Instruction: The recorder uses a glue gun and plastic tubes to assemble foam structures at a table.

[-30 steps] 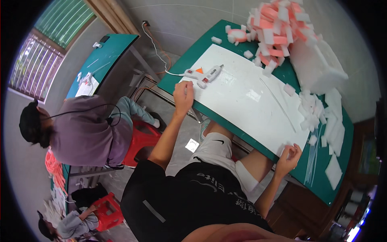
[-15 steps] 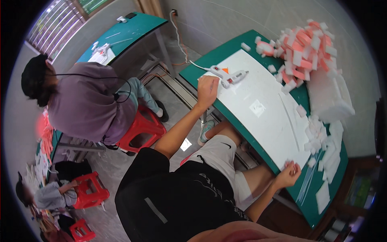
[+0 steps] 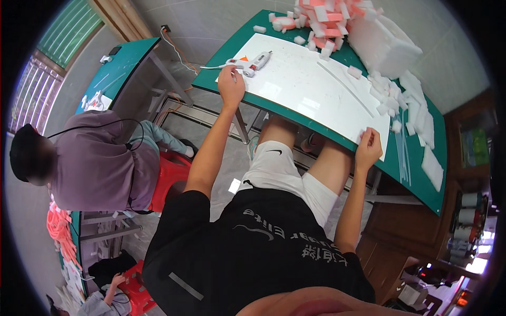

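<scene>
My left hand (image 3: 231,87) is at the left edge of the white board (image 3: 311,89). Its fingers are curled together right beside the handle end of a white glue gun (image 3: 254,64). What they grip, if anything, cannot be made out. The glue gun lies on the board, its nozzle pointing away to the right. My right hand (image 3: 369,149) is over the board's near right edge, fingers bent and tips pinched together. Anything between those tips is too small to name. A thin translucent strip (image 3: 345,88) lies along the board, farther off than my right hand.
On the green table (image 3: 421,181), pink and white foam pieces (image 3: 329,21) heap up beside a white foam block (image 3: 385,45). White foam bits (image 3: 387,95), clear sticks (image 3: 403,152) and foam sheets (image 3: 432,168) lie right. Another person (image 3: 105,158) sits left on a red stool (image 3: 171,176).
The view has turned, so the table appears higher and farther left. My left hand stays beside the glue gun, and my right hand stays closed at the board's near right edge.
</scene>
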The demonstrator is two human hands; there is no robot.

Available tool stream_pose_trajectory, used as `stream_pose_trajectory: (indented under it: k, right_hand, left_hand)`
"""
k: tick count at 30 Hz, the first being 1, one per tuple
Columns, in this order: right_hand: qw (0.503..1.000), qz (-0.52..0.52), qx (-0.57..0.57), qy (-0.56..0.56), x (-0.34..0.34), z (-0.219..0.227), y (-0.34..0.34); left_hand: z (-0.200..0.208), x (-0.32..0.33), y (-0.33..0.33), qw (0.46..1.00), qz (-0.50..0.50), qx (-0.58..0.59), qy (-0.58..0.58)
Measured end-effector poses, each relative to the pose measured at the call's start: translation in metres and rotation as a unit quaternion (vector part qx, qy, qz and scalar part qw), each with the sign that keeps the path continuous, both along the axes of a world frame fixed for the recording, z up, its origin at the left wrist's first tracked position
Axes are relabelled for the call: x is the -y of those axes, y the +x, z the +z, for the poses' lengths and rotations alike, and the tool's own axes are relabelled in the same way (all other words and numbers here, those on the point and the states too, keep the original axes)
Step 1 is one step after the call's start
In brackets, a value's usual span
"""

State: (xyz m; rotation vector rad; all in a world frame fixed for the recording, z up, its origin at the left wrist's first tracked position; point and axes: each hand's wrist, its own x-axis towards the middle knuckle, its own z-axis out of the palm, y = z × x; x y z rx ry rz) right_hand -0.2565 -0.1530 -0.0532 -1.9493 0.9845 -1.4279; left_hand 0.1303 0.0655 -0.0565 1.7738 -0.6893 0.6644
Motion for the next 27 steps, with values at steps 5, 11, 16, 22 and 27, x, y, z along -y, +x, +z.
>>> stream_pose_trajectory:
  k: [5,11,16,22,27]
  right_hand:
    - [1.0,-0.001,-0.01,-0.008,0.001,0.002,0.0]
    - [0.999,0.004,-0.013,-0.03,-0.001,0.003,-0.002]
    - [0.999,0.004,-0.022,-0.037,-0.002,0.004,-0.003]
    - [0.998,-0.002,-0.05,-0.05,-0.005,0.007,-0.002]
    - [0.997,-0.007,-0.058,-0.048,-0.008,0.009,-0.001]
  left_hand:
    - [0.001,-0.003,0.003,0.998,-0.022,-0.041,0.043]
    - [0.001,-0.004,0.009,0.994,-0.039,0.014,0.103]
    - [0.033,-0.011,0.047,0.937,-0.082,0.136,0.311]
    - [0.071,-0.004,0.095,0.828,-0.266,0.033,0.492]
    - [0.072,-0.002,0.086,0.792,-0.214,0.207,0.533]
